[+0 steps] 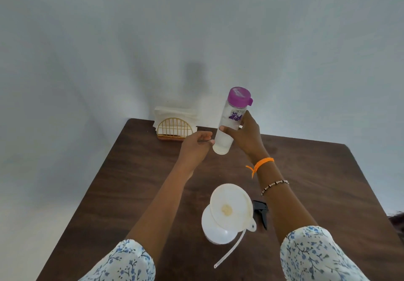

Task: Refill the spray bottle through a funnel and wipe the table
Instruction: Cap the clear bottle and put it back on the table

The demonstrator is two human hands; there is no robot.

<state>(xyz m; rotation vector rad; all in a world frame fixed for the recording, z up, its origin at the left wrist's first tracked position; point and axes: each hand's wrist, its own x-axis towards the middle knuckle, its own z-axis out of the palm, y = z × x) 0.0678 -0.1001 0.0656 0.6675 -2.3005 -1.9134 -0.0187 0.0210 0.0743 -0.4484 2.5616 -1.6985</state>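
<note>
My right hand (244, 137) grips a clear water bottle (229, 125) with a purple cap around its middle, lifted above the far part of the brown table (131, 193) and tilted slightly. My left hand (196, 144) hovers just left of the bottle's base, fingers loosely curled, fingertips close to it, holding nothing. Nearer to me a white funnel (231, 209) sits in the neck of the white spray bottle (215, 230), which stands upright. The black spray head (261, 211) lies on the table to its right, its clear tube (229, 251) trailing toward me.
A gold wire napkin holder (175, 130) with white paper napkins stands at the table's far left corner against the white wall. The table's right edge (371, 184) curves away on the right.
</note>
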